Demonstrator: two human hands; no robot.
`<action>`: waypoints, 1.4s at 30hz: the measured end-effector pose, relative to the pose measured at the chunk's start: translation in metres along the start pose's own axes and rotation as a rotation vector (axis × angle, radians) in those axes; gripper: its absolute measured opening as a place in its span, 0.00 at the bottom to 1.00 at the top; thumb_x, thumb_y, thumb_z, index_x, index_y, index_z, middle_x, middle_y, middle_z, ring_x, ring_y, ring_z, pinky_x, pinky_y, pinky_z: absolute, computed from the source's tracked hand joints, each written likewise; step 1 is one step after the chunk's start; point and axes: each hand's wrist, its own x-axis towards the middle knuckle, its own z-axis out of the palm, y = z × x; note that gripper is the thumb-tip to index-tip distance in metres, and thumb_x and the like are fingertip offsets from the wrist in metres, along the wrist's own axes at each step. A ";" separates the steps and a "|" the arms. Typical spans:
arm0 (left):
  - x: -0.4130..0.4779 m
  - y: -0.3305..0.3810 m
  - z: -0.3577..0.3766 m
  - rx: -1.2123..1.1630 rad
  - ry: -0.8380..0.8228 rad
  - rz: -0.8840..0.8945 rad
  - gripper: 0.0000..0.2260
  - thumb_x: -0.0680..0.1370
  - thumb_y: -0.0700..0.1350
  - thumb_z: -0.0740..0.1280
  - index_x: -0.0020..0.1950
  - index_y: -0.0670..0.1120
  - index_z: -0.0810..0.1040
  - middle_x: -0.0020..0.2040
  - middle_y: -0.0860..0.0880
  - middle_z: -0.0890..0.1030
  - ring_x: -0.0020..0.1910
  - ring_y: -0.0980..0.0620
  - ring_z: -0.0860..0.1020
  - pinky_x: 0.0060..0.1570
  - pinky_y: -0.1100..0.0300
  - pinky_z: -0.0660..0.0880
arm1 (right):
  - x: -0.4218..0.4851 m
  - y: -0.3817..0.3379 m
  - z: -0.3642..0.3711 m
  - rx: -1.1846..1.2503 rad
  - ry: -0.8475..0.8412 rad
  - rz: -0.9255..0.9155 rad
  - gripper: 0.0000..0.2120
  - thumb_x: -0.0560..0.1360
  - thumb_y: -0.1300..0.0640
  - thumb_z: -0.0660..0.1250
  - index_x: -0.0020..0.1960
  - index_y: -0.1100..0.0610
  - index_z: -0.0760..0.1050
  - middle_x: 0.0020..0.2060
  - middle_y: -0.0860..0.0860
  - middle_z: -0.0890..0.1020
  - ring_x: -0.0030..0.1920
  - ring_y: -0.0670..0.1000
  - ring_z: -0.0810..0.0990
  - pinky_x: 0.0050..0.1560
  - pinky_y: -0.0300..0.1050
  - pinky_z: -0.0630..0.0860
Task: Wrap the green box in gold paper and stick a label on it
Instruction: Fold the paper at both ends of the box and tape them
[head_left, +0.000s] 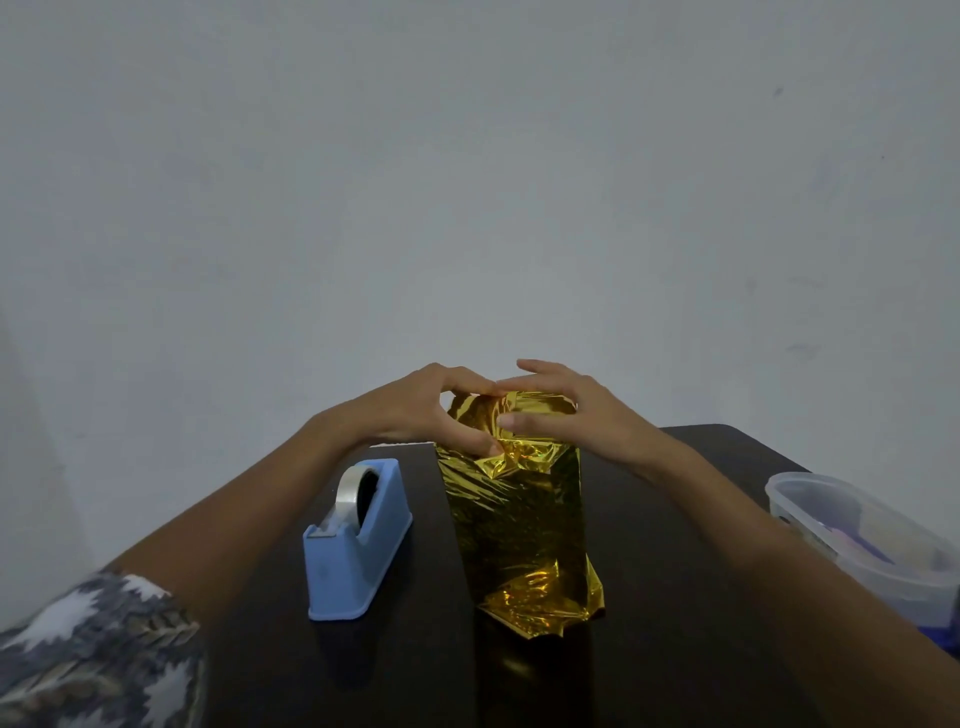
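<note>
A tall box stands upright in the middle of the dark table, fully covered by crinkled gold paper (514, 519); no green shows. My left hand (415, 410) grips the paper at the box's top left, thumb and fingers pinching the folds. My right hand (561, 410) presses on the top right, thumb on the near fold and fingers spread over the top. Loose gold paper flares out at the bottom near end. No label is visible.
A blue tape dispenser (358, 540) with a clear tape roll sits just left of the box. A translucent plastic container (862, 540) with items inside stands at the right edge. The dark table (675, 597) ends close behind the box; a pale wall lies beyond.
</note>
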 end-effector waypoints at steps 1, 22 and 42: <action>0.000 0.000 0.000 -0.007 -0.004 0.000 0.31 0.60 0.63 0.71 0.62 0.56 0.77 0.58 0.58 0.77 0.59 0.59 0.72 0.59 0.64 0.68 | 0.002 0.001 0.002 -0.008 -0.031 0.006 0.24 0.69 0.44 0.72 0.63 0.43 0.74 0.73 0.46 0.64 0.72 0.48 0.62 0.71 0.52 0.61; -0.002 0.001 -0.004 -0.247 0.117 -0.087 0.15 0.71 0.54 0.69 0.57 0.54 0.80 0.53 0.60 0.81 0.56 0.59 0.78 0.54 0.62 0.74 | 0.002 0.012 -0.003 -0.048 -0.026 0.053 0.28 0.71 0.49 0.71 0.69 0.50 0.70 0.74 0.45 0.62 0.71 0.49 0.63 0.67 0.44 0.66; -0.095 -0.100 0.044 -0.489 0.487 -1.021 0.13 0.74 0.43 0.71 0.35 0.38 0.73 0.35 0.41 0.74 0.29 0.49 0.70 0.28 0.59 0.68 | 0.001 0.009 -0.001 0.003 -0.008 0.074 0.29 0.71 0.51 0.72 0.69 0.53 0.70 0.75 0.45 0.60 0.73 0.51 0.61 0.71 0.53 0.63</action>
